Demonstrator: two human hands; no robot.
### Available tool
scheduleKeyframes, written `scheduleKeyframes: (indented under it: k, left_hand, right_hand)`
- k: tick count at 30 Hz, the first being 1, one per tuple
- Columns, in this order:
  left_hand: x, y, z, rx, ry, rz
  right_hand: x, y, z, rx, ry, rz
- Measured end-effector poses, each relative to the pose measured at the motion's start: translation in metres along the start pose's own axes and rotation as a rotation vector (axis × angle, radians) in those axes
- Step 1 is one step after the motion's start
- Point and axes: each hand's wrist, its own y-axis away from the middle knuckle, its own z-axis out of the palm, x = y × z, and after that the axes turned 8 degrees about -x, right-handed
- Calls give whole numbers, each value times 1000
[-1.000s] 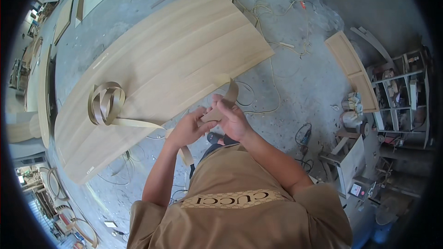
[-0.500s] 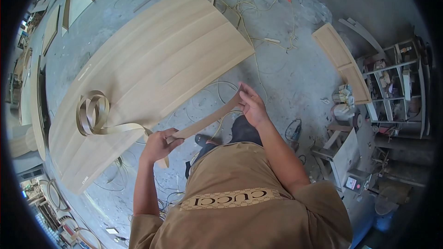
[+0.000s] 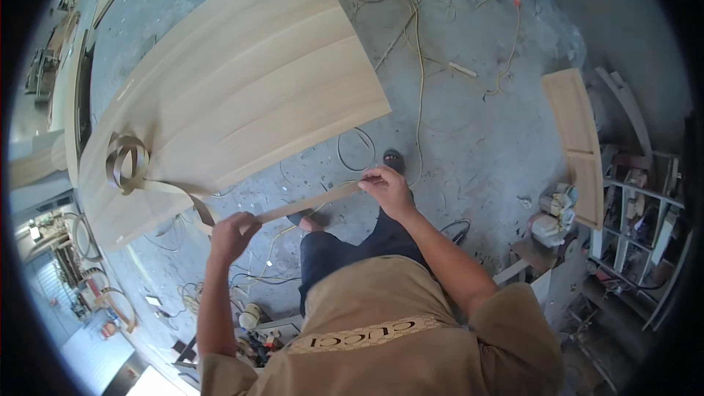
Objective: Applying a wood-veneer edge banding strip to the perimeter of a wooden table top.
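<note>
A long wood-coloured strip of edge banding [image 3: 312, 201] is stretched between my two hands. My left hand [image 3: 232, 237] is closed round it near the panel's close edge. At the strip's other end, my right hand [image 3: 387, 189] pinches it between thumb and fingers. Beyond the left hand the strip runs back to a loose coil [image 3: 127, 165] resting on a large pale wood panel [image 3: 257, 81]. Both hands are over the floor, on the near side of the panel, and the stretched part hangs apart from it.
Yellow cords [image 3: 420, 51] trail over the grey floor beyond the panel. A wooden framed board [image 3: 576, 139] leans at the right beside a cluttered metal rack [image 3: 645, 213]. My sandalled foot [image 3: 394, 160] stands near the panel's right corner.
The view has turned, so the panel sits differently in it. My right hand has come lower and the strip lies more level. One foot now shows ahead of the right hand.
</note>
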Motion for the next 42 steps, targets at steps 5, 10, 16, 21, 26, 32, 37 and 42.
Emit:
scheduleKeyframes:
  k: [5, 10, 16, 21, 26, 32, 37, 42]
  left_hand:
    - [51, -39, 49, 41, -67, -92]
    - [65, -80, 91, 153, -111, -92]
    - [61, -130, 134, 253, -181, -65]
    - [52, -172, 167, 350, -197, -26]
    - [19, -194, 204, 552, -234, 44]
    - [-4, -198, 227, 709, -341, 147]
    - [-28, -210, 251, 905, -490, 186]
    - [-14, -213, 247, 920, -316, 214]
  right_hand:
    - [40, -16, -52, 58, 42, -105]
    - [94, -39, -79, 67, -16, -142]
    - [157, -86, -98, 200, 96, -275]
    - [190, -120, -116, 204, 86, -379]
    - [214, -148, -129, 135, 248, -580]
    - [233, -167, -128, 97, 146, -755]
    - [246, -180, -121, 170, 18, -827]
    - [236, -185, -114, 260, 70, -832]
